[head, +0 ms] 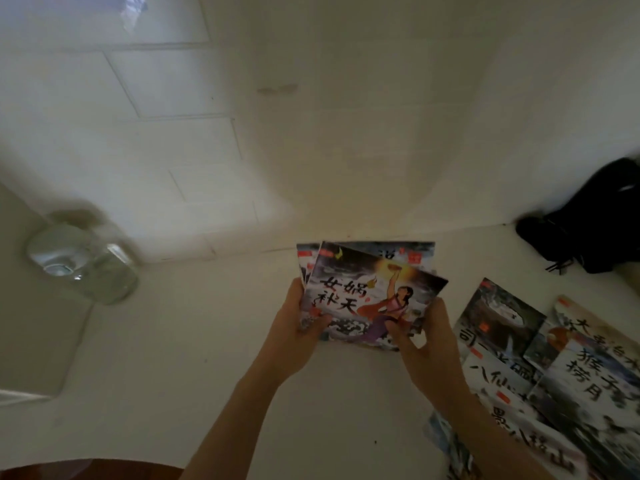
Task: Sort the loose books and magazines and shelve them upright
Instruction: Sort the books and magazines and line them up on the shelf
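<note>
1. Holding a small stack of picture books (372, 292) between both hands, you have it lifted just above the pale surface (194, 341), close to the foot of the wall.
2. Your left hand (298, 327) grips the stack's lower left edge: the thumb curls over the front cover and the fingers go behind, out of sight.
3. Your right hand (427, 337) grips the lower right corner, thumb on the cover, fingers wrapped round the right edge.
4. The front book shows a figure in pink raising a bowl, with large black brush characters to the left of the figure; it sits tilted clockwise against the books behind it.
5. At least two more covers fan out behind the front one, showing at the top and at the upper left of your grip. How many books the stack holds in all cannot be told.
6. To the right of your right hand, loose books (540, 368) lie flat and overlapping on the surface, spreading down toward the frame's lower right corner. Your right forearm crosses just beside their left edge.
7. Well to the left of your left hand, a clear glass jar (83, 265) stands on the surface, blurred.
8. Far to the upper right of the grip, a black bag (595, 220) lies against the wall.
9. None of the books stands upright.
</note>
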`<state>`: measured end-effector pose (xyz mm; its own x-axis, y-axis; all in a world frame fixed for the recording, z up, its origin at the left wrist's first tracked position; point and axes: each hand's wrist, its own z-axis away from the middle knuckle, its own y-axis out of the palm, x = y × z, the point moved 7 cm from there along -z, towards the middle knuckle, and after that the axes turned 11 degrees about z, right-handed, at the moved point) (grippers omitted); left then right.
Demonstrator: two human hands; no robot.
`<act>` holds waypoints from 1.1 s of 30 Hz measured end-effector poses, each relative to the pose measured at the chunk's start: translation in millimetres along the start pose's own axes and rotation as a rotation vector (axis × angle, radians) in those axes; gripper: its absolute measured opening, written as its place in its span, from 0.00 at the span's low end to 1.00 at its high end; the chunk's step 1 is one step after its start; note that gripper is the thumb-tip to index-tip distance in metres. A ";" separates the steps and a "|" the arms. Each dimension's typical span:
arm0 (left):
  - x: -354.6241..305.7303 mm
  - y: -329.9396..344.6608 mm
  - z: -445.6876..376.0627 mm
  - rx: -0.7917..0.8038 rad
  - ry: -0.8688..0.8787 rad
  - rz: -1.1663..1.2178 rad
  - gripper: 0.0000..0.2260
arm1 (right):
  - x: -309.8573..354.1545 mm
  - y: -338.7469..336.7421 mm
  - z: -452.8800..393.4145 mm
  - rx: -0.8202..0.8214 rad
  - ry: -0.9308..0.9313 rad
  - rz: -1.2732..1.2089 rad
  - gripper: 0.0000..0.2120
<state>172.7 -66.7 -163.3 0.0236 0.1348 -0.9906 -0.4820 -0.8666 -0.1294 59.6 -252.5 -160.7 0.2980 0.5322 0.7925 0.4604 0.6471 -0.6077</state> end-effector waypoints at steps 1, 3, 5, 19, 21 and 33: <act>6.2 3.4 3.9 0.003 -0.011 0.004 0.28 | -4.5 0.6 3.1 -0.023 -0.006 -0.015 0.30; 17.6 8.3 12.3 -0.013 -0.026 -0.015 0.32 | -11.4 5.8 9.8 -0.042 0.015 -0.056 0.32; 24.1 11.7 16.8 -0.040 0.000 -0.023 0.32 | -9.0 11.0 16.2 -0.035 0.003 -0.077 0.32; 19.4 13.1 2.3 -0.097 0.125 0.150 0.34 | -4.6 11.9 9.8 -0.163 -0.018 -0.204 0.34; 20.8 13.8 4.6 -0.104 0.133 0.152 0.34 | -6.4 15.5 11.7 -0.194 -0.008 -0.189 0.37; 22.2 21.1 -17.2 -0.204 0.088 0.189 0.31 | -24.3 45.2 1.1 -0.143 0.130 -0.109 0.37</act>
<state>178.1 -90.3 -188.9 0.0307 -0.0731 -0.9969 -0.2992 -0.9523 0.0606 72.3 -235.6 -207.5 0.3407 0.3825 0.8589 0.6070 0.6082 -0.5116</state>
